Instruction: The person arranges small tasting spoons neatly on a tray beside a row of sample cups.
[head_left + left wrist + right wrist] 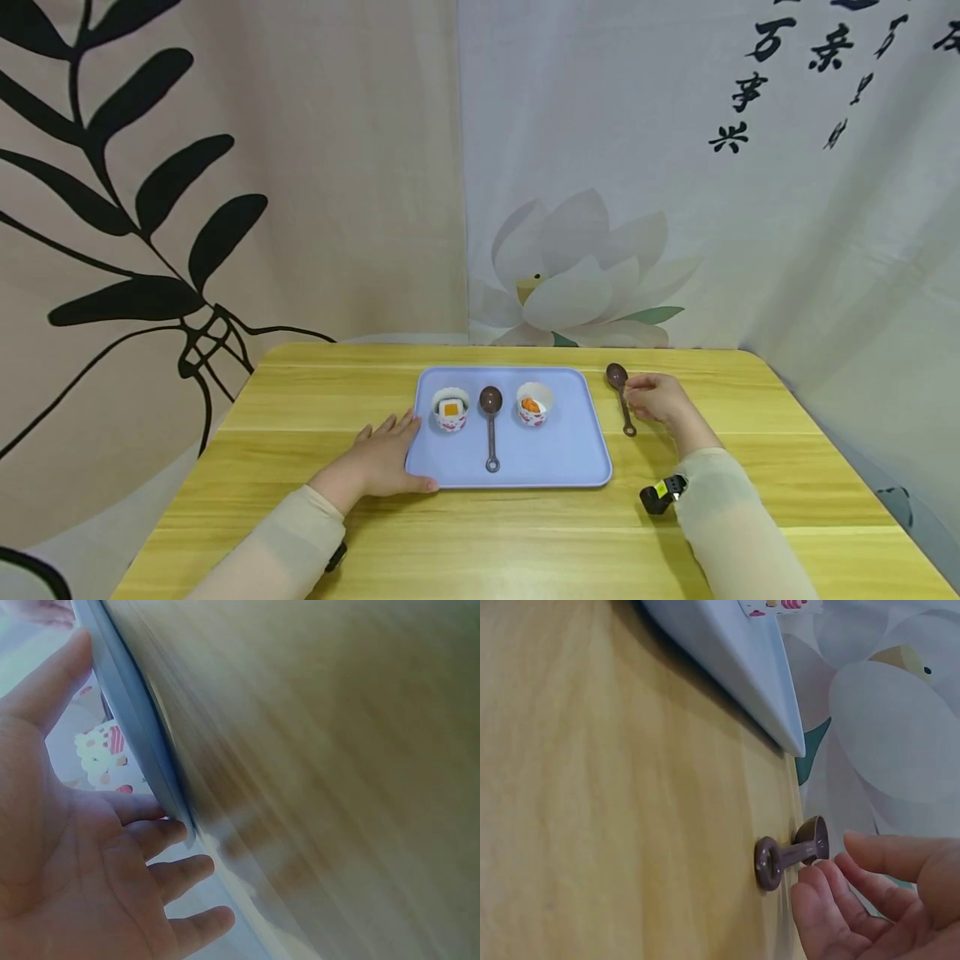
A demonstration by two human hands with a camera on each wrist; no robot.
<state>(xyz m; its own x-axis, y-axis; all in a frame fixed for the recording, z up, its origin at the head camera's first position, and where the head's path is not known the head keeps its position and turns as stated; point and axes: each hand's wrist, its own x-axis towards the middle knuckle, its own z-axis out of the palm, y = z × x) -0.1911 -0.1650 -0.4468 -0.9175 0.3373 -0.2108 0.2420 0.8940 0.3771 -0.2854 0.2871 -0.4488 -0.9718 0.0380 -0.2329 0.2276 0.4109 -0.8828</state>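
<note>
A pale blue tray lies on the table. My left hand rests at its left edge, fingers spread and fairly straight, the thumb along the near left corner; the left wrist view shows the palm beside the rim. To the tray's right lies a brown spoon, its bowl at the far end. My right hand is just right of this spoon's handle, fingers loosely bent, with a gap between thumb and fingertips in the right wrist view. Whether a fingertip touches the spoon, I cannot tell.
On the tray stand a paper cup with a white-and-orange piece and another cup with orange pieces. A second brown spoon lies between them. The wooden table meets a printed curtain at the back.
</note>
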